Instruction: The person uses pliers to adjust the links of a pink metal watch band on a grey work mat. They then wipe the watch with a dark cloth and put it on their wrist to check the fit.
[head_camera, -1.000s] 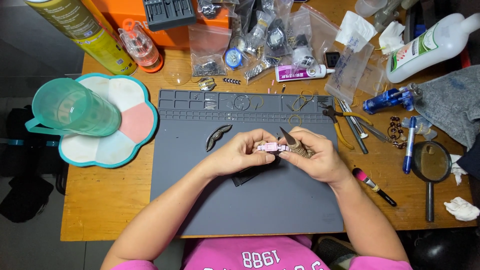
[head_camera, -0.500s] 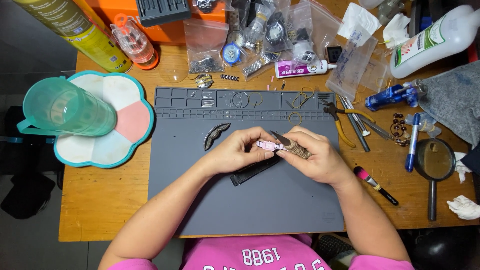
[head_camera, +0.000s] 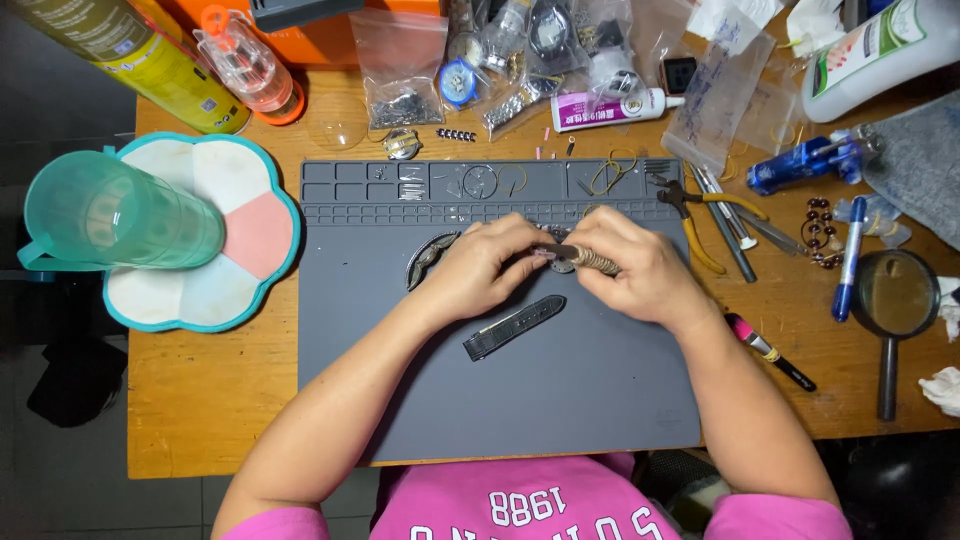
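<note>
The near half of the grey mat (head_camera: 560, 400) lay bare, giving open passage below the dark strap piece (head_camera: 514, 327). Left, a teal jug (head_camera: 120, 215) on a flower-shaped tray (head_camera: 262, 225) blocked the way; right, pliers (head_camera: 700, 215) and a magnifier (head_camera: 893, 300) crowded the wood

a yellow spray can (head_camera: 120, 50) with a printed label lies at the far left corner of the tabletop (head_camera: 200, 400). beside it an orange box (head_camera: 330, 35) stands at the back edge. clear plastic bags (head_camera: 400, 65) of small parts crowd the middle back, just beyond the grey mat. among them a small white tube with a purple label (head_camera: 600, 108) lies on its side. a white bottle with a green label (head_camera: 880, 50) lies at the far right corner
</note>
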